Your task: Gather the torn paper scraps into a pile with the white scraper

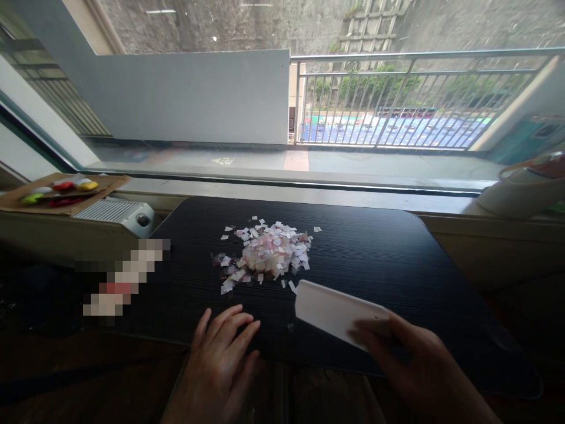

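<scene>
A loose heap of small white and pinkish paper scraps lies near the middle of the dark table, with single bits scattered round it. My right hand grips one end of a white flat, rectangular piece with rounded corners; its exact kind I cannot make out. The far end of this piece points left, close to the front right of the heap. Resting at the table's front edge, my left hand has its fingers outstretched and apart, holding nothing, just short of the scraps.
A blurred-out object is at the table's left edge. Behind it, a brown board bears colourful items beside a white vented box. A window sill runs along the back, and a pale bag-like thing sits at right.
</scene>
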A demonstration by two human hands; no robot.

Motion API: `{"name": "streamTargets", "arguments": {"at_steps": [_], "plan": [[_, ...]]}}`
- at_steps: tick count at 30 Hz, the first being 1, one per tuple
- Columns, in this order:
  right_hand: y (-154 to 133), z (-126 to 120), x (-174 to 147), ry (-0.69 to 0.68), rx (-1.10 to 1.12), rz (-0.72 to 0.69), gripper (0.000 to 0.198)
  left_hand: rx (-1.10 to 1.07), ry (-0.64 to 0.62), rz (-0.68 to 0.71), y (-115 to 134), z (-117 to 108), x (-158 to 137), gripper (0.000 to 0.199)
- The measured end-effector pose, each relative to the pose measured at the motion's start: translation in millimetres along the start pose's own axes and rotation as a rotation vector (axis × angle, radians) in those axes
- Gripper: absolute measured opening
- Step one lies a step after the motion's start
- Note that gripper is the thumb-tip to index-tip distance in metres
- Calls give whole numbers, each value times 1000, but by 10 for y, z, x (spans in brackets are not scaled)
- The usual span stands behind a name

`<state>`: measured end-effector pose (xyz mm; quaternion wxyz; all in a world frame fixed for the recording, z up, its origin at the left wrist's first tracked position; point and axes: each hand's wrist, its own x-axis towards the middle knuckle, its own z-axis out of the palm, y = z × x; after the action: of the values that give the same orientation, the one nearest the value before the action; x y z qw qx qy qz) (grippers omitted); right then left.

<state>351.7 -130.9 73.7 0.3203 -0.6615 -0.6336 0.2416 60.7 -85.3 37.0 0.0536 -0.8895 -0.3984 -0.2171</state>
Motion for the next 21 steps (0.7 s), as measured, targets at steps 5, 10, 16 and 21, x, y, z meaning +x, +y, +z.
{"name": "streamTargets", "arguments": {"at_steps": [5, 10, 16, 21], "plan": [[157, -223, -162, 88, -20, 155, 21, 26, 3, 0, -33, 5, -30, 32], [264, -295, -186, 232, -10, 214, 21, 21, 8, 13, -61, 42, -42, 32], [246, -168, -13, 202, 54, 155, 20, -3, 10, -3, -103, 99, -106, 36], [186, -170, 3, 158, 34, 139, 19, 0, -13, -10, -72, 26, -44, 33]]}}
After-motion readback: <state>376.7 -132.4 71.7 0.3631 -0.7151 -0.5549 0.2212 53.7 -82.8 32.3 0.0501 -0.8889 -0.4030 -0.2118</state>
